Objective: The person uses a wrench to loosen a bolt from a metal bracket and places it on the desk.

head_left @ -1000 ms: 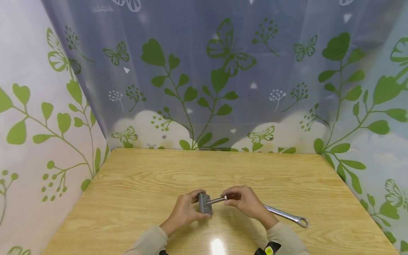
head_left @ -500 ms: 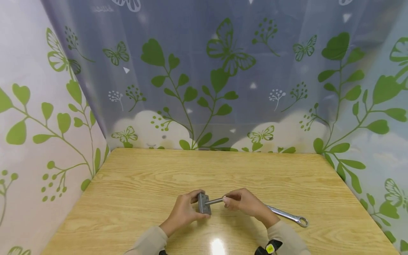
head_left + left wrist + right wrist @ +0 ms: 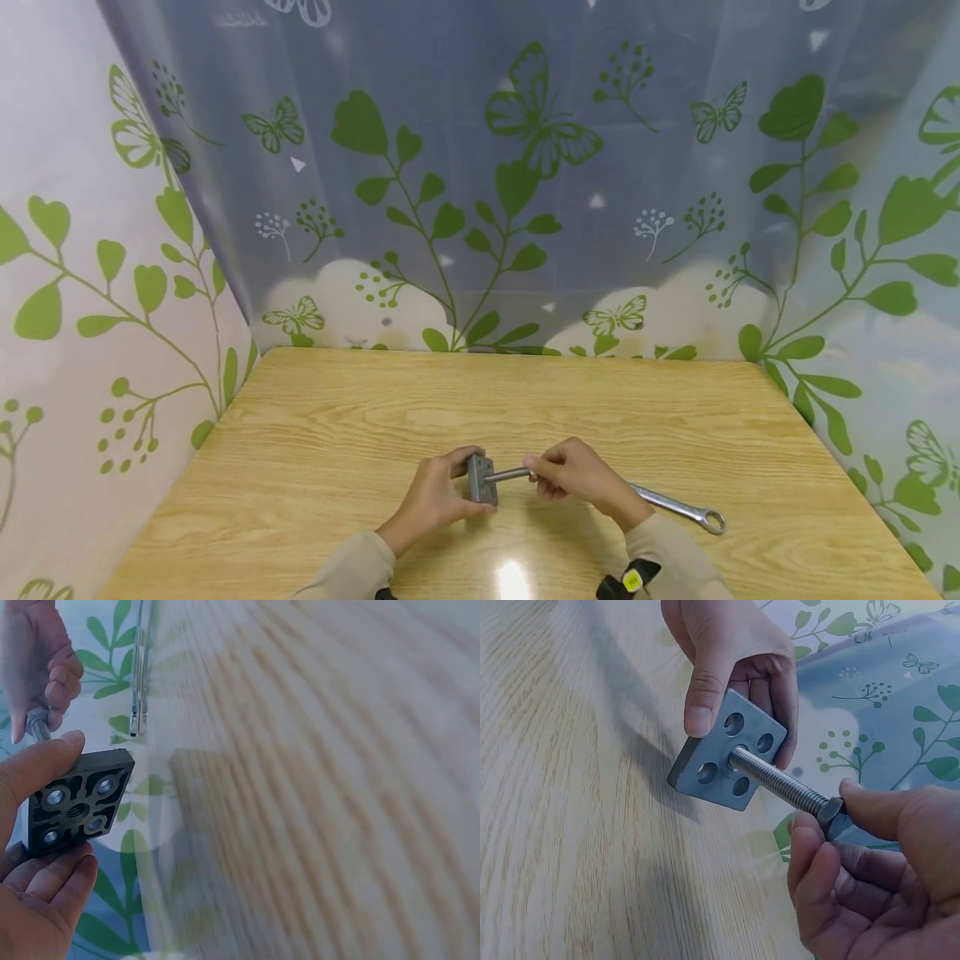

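A square grey metal plate (image 3: 718, 774) with a hole near each corner is held on edge by my left hand (image 3: 431, 497), thumb on one side and fingers on the other. A long threaded hex bolt (image 3: 780, 782) stands in the plate's centre hole, most of its thread exposed. My right hand (image 3: 581, 477) pinches the bolt's hex head between thumb and fingers. In the left wrist view, the plate's ribbed back (image 3: 77, 811) faces the camera, and no bolt end sticks out of its threaded centre hole.
To the right of my right hand, a combination wrench (image 3: 678, 506) lies on the wood-grain table (image 3: 337, 408), its far end hidden behind the wrist. Printed curtains (image 3: 465, 250) with leaves and butterflies hang along the table's back and sides.
My right hand's fingers have shifted around the bolt head, with the thumb now higher and the other fingers curled below. The left hand and plate have stayed nearly still.
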A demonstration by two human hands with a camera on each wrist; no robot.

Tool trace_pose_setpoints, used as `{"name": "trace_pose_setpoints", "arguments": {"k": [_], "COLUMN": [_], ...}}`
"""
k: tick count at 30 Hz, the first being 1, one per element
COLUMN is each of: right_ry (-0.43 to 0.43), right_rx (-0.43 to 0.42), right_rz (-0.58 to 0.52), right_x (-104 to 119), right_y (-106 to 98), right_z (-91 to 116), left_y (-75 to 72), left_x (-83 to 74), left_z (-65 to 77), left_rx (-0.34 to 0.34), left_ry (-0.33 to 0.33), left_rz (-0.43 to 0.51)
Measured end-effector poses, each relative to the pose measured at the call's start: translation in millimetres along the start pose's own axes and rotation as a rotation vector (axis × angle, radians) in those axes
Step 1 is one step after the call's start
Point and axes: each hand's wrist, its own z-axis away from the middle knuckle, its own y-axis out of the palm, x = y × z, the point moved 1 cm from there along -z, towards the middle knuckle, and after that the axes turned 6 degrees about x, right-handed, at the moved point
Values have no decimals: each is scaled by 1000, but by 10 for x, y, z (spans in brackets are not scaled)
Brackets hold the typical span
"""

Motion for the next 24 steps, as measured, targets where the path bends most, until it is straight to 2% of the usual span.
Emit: {"name": "trace_pose_setpoints", "arguments": {"k": [4,8,11,24], "right_ry": [-70,-150,-189,-260], "right_rx": [-30,-96,-129,-124], "right_rz": [71,187,233,193], "right_x": [-9,-6,-5,-18], "right_y": [-2,3,6,17], "right_z": [0,11,13,-2], "left_y": [-1,-10,-17,-23], "left_x": [-3,-3,2,11], "left_z": [0,-3,-7,-3], "left_rx": [2,7,8,-3], "left_ry": [2,-13,-20,-27], "left_rz": [4,25,36,46]}}
